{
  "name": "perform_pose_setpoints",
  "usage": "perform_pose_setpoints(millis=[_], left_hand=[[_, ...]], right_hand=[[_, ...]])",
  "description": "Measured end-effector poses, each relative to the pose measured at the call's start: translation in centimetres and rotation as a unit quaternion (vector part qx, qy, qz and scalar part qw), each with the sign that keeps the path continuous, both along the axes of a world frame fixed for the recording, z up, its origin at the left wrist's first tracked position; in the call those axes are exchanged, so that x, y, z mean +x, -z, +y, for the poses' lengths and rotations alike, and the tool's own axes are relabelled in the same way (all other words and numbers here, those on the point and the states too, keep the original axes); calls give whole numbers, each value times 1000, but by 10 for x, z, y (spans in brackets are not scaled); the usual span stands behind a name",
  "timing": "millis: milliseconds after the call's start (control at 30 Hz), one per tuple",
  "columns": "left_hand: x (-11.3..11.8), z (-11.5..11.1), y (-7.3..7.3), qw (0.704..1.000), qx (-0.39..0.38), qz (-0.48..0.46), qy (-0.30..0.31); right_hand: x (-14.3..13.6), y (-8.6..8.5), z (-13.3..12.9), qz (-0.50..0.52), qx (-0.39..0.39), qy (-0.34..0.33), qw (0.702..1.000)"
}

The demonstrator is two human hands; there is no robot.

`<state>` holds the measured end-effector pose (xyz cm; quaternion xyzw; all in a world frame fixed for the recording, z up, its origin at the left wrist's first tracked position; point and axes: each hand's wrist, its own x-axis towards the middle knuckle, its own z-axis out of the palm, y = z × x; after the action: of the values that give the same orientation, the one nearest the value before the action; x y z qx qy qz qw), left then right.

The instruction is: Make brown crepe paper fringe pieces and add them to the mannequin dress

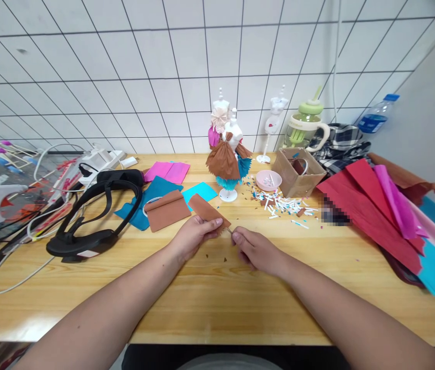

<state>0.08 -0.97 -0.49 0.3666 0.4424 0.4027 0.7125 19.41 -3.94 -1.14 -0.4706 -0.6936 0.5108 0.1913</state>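
My left hand (197,234) is closed on a folded strip of brown paper (205,207), thumb on top, near the middle of the table. Close on its right, my right hand (253,248) is closed round a small tool, mostly hidden, whose thin metal tip (229,230) meets the strip's right end. Two small brown scraps (225,260) lie on the wood below the hands. Behind them stands a small white mannequin (233,134) dressed in brown and teal paper.
Brown paper (169,211), teal paper and a black headset (97,241) lie left. Paper bits (284,204), a pink dish (268,180), a cardboard box (298,177) and red paper (371,216) are right. A lidded jug (305,123) stands behind.
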Motion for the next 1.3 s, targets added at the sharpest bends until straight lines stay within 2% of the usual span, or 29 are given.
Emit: perform_pose_setpoints(millis=[100,300,633,1300], left_hand=[[2,-1,-1,1000,4,2,-1],[2,-1,-1,1000,7,3,11],[-1,2,3,999,20,13,36],[1,1,1,998,37,35,43]], right_hand=[[-6,4,-2,28,-32,-7,999],[-8,8,-1,60,-37,4,998],[-2,-5,0,25,-12,13,1000],[0,-7,2,-11,-15,19,1000]])
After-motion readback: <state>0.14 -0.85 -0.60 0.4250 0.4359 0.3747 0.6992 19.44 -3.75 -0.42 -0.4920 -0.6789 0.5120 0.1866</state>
